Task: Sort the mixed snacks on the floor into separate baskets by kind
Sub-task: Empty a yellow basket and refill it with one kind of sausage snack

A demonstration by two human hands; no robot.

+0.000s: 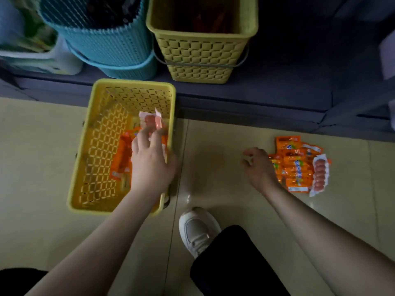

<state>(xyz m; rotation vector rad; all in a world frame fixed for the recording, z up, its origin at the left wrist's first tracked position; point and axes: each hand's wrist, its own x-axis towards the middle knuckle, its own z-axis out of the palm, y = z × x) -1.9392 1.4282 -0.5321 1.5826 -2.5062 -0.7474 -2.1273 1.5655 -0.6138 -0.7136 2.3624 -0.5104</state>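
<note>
A flat yellow basket (pixel 92 133) lies on the floor at the left with orange snack packets (pixel 121 159) inside. Over its right side, my left hand (pixel 149 161) pinches a clear pack of pink sausages (pixel 150 120) at the fingertips. My right hand (pixel 258 167) hovers over the floor with loosely curled fingers and holds nothing. Just right of it lies a pile of orange packets (pixel 297 165) with a clear sausage pack (pixel 320 174) on its right edge.
On a dark raised ledge behind stand a tall yellow basket (pixel 201 54) holding red-orange packets and a teal woven basket (pixel 111 45) with dark contents. A white bin (pixel 64 60) is at the far left. My white shoe (pixel 196 229) and dark trouser leg are below.
</note>
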